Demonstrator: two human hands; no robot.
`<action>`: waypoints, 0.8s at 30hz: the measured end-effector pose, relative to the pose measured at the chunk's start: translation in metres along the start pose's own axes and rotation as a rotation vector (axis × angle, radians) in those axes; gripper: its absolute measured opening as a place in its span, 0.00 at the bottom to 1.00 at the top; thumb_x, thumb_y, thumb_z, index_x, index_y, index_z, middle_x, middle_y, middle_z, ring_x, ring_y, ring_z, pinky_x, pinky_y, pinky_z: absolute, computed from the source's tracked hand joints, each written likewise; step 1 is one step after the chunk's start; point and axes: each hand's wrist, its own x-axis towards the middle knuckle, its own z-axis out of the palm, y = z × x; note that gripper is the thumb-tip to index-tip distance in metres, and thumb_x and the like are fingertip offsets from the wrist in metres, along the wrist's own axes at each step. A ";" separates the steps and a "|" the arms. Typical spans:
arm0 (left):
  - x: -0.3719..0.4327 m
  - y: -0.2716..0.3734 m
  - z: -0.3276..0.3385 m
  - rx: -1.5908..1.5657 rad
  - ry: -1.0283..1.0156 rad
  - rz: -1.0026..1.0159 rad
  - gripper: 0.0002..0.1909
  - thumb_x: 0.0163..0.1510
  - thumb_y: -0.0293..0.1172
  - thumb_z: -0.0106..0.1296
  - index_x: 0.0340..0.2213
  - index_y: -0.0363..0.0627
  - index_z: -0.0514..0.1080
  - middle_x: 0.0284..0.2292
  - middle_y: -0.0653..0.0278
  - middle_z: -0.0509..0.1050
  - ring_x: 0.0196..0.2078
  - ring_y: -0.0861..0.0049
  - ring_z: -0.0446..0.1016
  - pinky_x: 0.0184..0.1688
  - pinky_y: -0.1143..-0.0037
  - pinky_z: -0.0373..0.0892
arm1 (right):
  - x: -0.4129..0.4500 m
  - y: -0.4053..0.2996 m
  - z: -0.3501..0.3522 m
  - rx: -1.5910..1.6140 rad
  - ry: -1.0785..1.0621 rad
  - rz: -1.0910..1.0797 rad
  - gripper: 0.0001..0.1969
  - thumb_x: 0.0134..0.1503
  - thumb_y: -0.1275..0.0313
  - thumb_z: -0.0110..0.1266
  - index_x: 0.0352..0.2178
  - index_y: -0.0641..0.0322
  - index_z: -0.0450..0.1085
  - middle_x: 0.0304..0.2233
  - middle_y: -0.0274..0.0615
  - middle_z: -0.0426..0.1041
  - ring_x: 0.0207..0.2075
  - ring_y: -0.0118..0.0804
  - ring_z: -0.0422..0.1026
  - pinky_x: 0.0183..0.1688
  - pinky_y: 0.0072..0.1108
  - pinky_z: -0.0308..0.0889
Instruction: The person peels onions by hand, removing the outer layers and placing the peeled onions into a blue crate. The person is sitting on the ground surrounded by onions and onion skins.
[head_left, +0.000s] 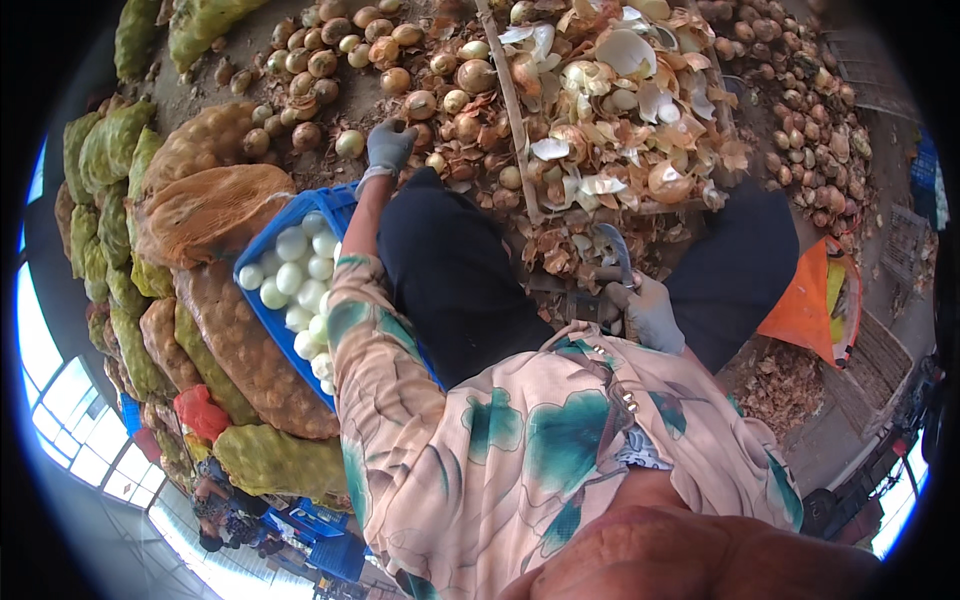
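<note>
My left hand (390, 146), in a grey glove, reaches out among unpeeled onions (420, 105) on the ground, its fingers curled. An onion lies right beside its fingertips; whether the fingers hold anything is hidden. Close to my body, my right hand (651, 313), also gloved, grips a knife with a curved blade (619, 251), the blade pointing away from me. Beyond the knife is a heap of onion skins (600, 142) behind a wooden bar (510, 105). Beside my left arm, a blue plastic crate (341, 201) holds peeled white onions (292, 277).
Full mesh sacks of onions (225, 345) are piled along the left. More onions (802, 127) cover the ground at far right. An orange bag (799, 300) lies beyond my right knee. Other people (217, 502) are at the lower left, near blue crates (337, 555).
</note>
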 end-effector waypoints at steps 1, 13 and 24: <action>0.010 -0.007 0.010 0.101 0.033 0.054 0.15 0.47 0.39 0.61 0.33 0.41 0.82 0.32 0.48 0.81 0.36 0.57 0.81 0.42 0.66 0.75 | 0.003 -0.006 0.002 -0.003 0.018 0.029 0.12 0.60 0.68 0.61 0.43 0.62 0.75 0.21 0.33 0.72 0.18 0.22 0.69 0.20 0.17 0.63; -0.002 0.049 0.109 0.500 -0.213 0.104 0.29 0.42 0.50 0.65 0.42 0.44 0.75 0.42 0.44 0.74 0.44 0.52 0.76 0.48 0.62 0.73 | 0.035 -0.009 0.009 -0.012 0.066 0.092 0.15 0.61 0.76 0.52 0.48 0.68 0.74 0.24 0.34 0.74 0.23 0.23 0.71 0.24 0.17 0.66; -0.025 0.036 0.024 -1.224 -0.343 -0.264 0.25 0.57 0.37 0.60 0.51 0.32 0.72 0.41 0.56 0.79 0.40 0.70 0.80 0.41 0.70 0.78 | 0.025 0.001 0.018 -0.112 -0.073 -0.007 0.17 0.64 0.74 0.51 0.53 0.65 0.72 0.23 0.31 0.72 0.21 0.20 0.67 0.22 0.14 0.62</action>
